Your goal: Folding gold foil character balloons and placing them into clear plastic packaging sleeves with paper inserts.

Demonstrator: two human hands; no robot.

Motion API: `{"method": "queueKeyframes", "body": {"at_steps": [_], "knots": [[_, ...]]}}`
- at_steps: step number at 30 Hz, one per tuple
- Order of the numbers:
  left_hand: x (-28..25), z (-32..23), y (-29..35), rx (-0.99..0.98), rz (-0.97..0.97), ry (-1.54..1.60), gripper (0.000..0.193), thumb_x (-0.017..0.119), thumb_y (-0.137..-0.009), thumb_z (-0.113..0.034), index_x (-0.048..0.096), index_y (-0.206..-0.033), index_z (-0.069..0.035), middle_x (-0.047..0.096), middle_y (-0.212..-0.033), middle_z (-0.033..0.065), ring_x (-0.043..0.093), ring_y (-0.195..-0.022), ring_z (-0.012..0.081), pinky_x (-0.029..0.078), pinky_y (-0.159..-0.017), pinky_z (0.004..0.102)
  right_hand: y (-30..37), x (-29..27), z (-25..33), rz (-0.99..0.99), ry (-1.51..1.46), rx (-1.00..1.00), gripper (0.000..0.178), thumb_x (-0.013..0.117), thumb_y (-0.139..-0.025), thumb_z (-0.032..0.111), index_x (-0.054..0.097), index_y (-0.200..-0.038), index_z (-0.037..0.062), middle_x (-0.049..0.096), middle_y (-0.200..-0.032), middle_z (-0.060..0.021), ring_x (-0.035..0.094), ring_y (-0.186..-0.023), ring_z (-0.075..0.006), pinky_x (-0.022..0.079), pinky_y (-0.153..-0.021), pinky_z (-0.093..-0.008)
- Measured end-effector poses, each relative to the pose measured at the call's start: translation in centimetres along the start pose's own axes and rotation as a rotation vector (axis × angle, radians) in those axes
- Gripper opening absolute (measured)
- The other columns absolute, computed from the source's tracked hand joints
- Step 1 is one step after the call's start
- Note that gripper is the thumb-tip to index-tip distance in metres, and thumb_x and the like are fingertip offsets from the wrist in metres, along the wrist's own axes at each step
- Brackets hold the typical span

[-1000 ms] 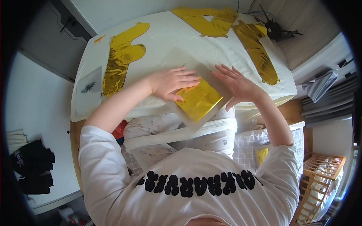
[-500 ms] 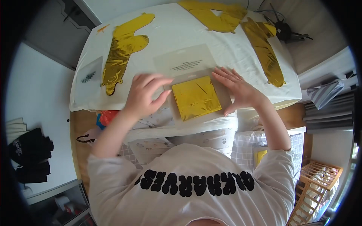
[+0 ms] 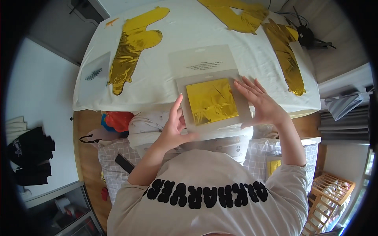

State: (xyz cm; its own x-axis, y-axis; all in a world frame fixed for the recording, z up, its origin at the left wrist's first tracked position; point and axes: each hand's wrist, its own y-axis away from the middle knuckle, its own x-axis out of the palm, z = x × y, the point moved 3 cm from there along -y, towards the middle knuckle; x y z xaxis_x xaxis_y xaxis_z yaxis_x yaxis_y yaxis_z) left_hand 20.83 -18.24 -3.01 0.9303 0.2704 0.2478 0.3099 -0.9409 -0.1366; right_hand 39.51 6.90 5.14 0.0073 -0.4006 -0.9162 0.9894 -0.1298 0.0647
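A folded gold foil balloon [image 3: 212,101] lies inside a flat, clear plastic bag [image 3: 245,112] at the near edge of the white-covered table. Along the bag's left edge is my left hand [image 3: 173,126], its fingers raised and its thumb stretched toward the bag's lower corner. My right hand [image 3: 262,102] rests at the right edge with fingers spread. Neither hand closes around anything. The bag's upper flap [image 3: 202,57], printed with dark text, extends away from me across the cloth.
Unfolded gold foil balloons lie at the table's [image 3: 165,88] left [image 3: 130,51], far side [image 3: 236,17] and right [image 3: 285,57]. Another clear bag [image 3: 94,74] is at the left. A black device with antennas [image 3: 307,37] stands at the far right. A dark phone [image 3: 124,163] lies beside my left arm.
My left hand has moved down and right, from above the bag's upper left corner to its lower left side. My right hand stays at the bag's right edge.
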Motion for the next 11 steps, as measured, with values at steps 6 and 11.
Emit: {"method": "queueKeyframes", "body": {"at_steps": [6,11], "knots": [[-0.1,-0.5,-0.3,-0.039,-0.039,-0.062,0.114,0.079,-0.082,0.008,0.007,-0.167,-0.013,0.040,-0.157,0.0162,0.051,-0.138,0.0224,0.047,-0.110,0.0378,0.4,0.7,0.6,-0.091,-0.003,0.018,0.126,0.094,-0.061,0.052,0.031,-0.163,0.0133,0.039,-0.164,-0.0112,0.024,-0.157,-0.0311,0.011,-0.131,-0.0517],[-1.1,0.0,0.1,-0.171,-0.029,-0.124,0.107,0.072,-0.085,0.013,0.008,-0.168,-0.012,0.033,-0.161,0.0149,0.044,-0.142,0.0215,0.043,-0.112,0.0351,0.9,1.4,0.9,-0.146,0.021,0.040,0.117,0.092,-0.066,0.051,0.035,-0.160,0.0112,0.044,-0.161,-0.0120,0.028,-0.156,-0.0325,0.016,-0.130,-0.0528]]}}
